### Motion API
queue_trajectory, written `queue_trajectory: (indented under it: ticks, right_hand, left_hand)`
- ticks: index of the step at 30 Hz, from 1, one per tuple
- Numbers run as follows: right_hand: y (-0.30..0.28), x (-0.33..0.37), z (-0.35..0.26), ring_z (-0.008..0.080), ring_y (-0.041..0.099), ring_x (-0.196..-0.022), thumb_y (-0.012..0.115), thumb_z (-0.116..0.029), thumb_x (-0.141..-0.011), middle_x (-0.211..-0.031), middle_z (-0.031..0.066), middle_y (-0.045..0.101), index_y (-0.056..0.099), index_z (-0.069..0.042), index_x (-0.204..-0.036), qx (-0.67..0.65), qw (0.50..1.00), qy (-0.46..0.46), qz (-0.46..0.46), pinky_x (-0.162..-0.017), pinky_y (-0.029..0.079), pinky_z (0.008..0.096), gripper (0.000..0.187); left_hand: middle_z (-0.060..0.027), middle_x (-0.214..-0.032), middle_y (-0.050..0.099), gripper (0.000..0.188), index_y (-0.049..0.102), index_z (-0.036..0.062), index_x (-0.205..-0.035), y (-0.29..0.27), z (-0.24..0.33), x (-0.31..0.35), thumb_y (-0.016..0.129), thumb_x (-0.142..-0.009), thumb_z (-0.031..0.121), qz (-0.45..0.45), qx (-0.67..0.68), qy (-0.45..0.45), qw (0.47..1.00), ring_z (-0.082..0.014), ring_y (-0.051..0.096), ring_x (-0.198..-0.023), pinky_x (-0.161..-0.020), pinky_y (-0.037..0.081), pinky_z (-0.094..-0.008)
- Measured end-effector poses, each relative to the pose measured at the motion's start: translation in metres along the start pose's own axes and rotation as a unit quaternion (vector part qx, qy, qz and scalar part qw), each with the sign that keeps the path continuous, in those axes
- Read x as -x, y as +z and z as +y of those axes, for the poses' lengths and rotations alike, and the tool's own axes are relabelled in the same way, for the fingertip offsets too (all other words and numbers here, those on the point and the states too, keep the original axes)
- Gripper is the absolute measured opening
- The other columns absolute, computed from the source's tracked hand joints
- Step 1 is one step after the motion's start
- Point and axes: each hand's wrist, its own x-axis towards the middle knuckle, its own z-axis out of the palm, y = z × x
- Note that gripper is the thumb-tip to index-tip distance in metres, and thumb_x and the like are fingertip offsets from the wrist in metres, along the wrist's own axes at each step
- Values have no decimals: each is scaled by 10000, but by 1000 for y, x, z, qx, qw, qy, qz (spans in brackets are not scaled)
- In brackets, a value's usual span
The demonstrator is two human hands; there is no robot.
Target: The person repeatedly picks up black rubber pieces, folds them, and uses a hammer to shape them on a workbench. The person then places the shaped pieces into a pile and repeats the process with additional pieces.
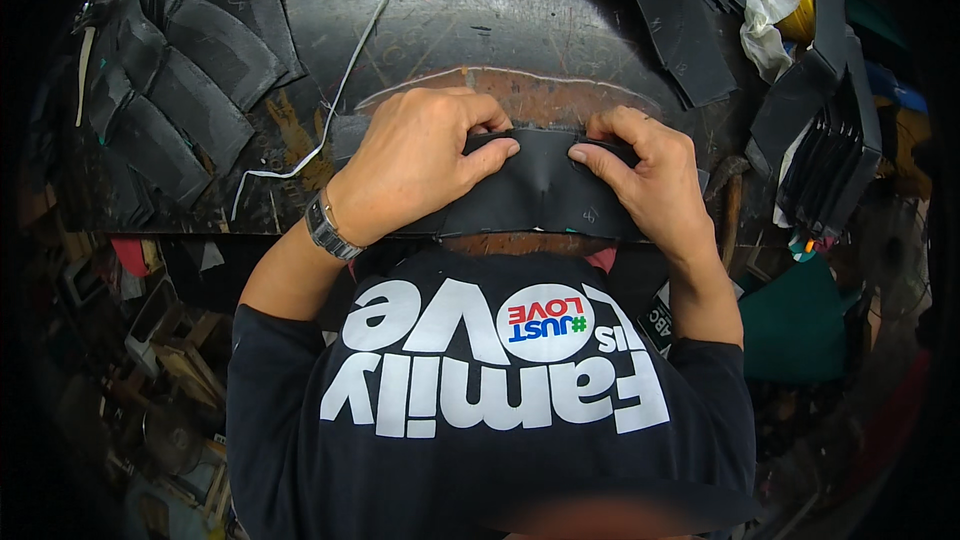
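A flat black leather-like piece (540, 185) lies across the near edge of the dark worktable, a crease running down its middle. My left hand (425, 155) pinches its far edge left of the crease, thumb on top and fingers curled behind. On the other side of the crease, my right hand (640, 165) grips the same far edge in the same way. Both thumbs point inward, with a short stretch of the edge bare between them. The fingertips behind the edge are partly hidden. A metal-banded watch (330, 228) sits on my left wrist.
Overlapping black pieces (200, 60) are heaped at the far left. More black pieces (680, 30) lie at the far right, beside a stack of folded ones (830, 155). A yellow container (797, 5) stands near crumpled white plastic (768, 25). A white cord (365, 50) crosses the worktable (480, 30).
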Motion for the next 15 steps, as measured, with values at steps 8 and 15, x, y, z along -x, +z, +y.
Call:
queue_trajectory:
  ticks: [8, 15]
  right_hand:
    - [3, 0, 0, 253, 695, -783, 822, -75, -798, -854, 128, 701, 688, 9, -931, 21, 1000, 3, 0, -718, 531, 331, 207]
    - [8, 1, 0, 288, 675, -753, 813, -90, -808, -841, 134, 670, 668, 1, -929, 52, 999, -8, 10, -697, 526, 356, 210]
  left_hand:
    - [-149, -853, 735, 229, 745, 18, -923, -1, 4, -3, 753, -842, 232, -13, -11, -12, 1000, -330, 722, -770, -706, 560, -403]
    - [-134, -810, 706, 216, 672, 29, -865, 2, 9, -5, 775, -820, 214, 2, -54, 22, 998, -323, 699, -725, -655, 538, -400]
